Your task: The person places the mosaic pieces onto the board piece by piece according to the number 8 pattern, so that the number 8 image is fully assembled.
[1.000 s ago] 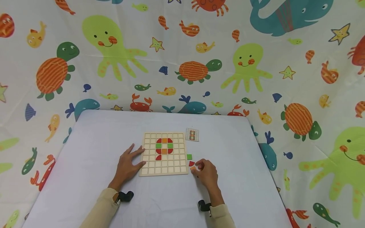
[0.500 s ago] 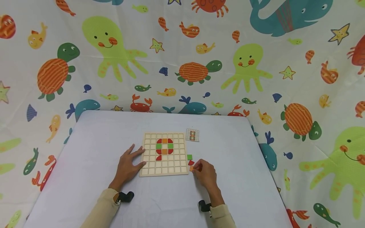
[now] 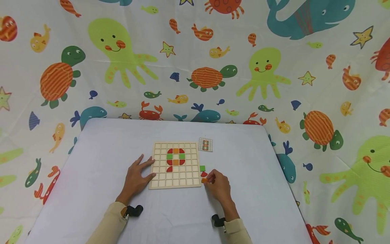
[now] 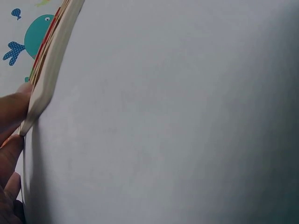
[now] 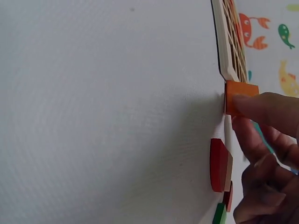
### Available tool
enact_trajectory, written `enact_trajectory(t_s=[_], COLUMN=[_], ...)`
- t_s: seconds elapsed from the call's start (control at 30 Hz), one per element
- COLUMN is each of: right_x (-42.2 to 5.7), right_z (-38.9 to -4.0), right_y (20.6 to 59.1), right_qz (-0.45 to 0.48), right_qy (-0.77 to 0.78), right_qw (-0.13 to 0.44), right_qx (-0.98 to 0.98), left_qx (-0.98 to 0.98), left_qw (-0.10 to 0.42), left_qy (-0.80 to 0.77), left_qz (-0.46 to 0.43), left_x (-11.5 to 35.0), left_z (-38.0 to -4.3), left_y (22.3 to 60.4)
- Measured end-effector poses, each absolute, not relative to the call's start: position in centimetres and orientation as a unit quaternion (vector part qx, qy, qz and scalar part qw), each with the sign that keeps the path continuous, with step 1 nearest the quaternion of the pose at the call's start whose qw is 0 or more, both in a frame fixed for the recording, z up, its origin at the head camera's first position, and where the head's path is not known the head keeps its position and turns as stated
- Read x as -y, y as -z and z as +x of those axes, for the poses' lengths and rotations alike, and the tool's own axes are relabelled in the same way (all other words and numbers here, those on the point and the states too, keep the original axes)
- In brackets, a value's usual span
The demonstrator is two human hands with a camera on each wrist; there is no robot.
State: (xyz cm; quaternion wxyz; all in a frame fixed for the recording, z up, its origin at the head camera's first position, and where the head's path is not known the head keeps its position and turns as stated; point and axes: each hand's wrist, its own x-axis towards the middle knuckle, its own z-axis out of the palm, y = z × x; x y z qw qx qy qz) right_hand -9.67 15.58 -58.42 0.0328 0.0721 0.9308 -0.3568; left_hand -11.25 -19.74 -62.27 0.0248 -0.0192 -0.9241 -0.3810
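My left hand (image 3: 136,176) rests at the left edge of a wooden grid board (image 3: 189,183), thumb and a finger touching its rim with the fingers spread. Red quarter-round, green and orange tiles sit in the board's upper-middle cells, forming a ring, and one more red tile (image 3: 169,168) lies below it. Beside the board's lower right corner, my right hand (image 3: 220,185) pinches an orange square tile (image 5: 245,87) between thumb and fingers. Close behind that tile lie a red tile (image 5: 217,164) and a green square tile (image 3: 202,168); a further red piece (image 5: 228,198) shows in the right wrist view.
A small pattern card (image 3: 205,144) lies past the board's upper right corner, printed with a coloured grid design. White cloth (image 3: 250,156) covers the table, and a curtain with sea animals (image 3: 195,44) hangs behind its far edge.
The right hand has shifted slightly left with the orange tile, which now tilts closer to the board's corner. The nearby red tile has turned and moved a little. My left hand stays put.
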Motion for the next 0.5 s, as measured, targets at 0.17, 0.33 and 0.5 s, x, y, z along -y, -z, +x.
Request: enact_trajectory(t_s=[0.17,0.33,0.5], right_x=[-15.6,-14.7,-12.9], right_z=[-9.7,-9.7,-9.7], right_y=[58.8,58.9,58.9], right_qz=[0.046,0.015,0.015], right_qy=[0.402,0.432,0.457], right_qw=[0.027,0.011,0.018], right_qx=[-0.914,-0.902,-0.889], left_qx=[0.925,0.925,0.925], left_qw=[0.029,0.03,0.033], left_qy=[0.379,0.377,0.377], left_qz=[-0.022,-0.022,-0.023], left_x=[19.7,19.7,19.7], left_z=[-11.2,-11.3,-11.2], left_y=[62.3,62.4,62.4])
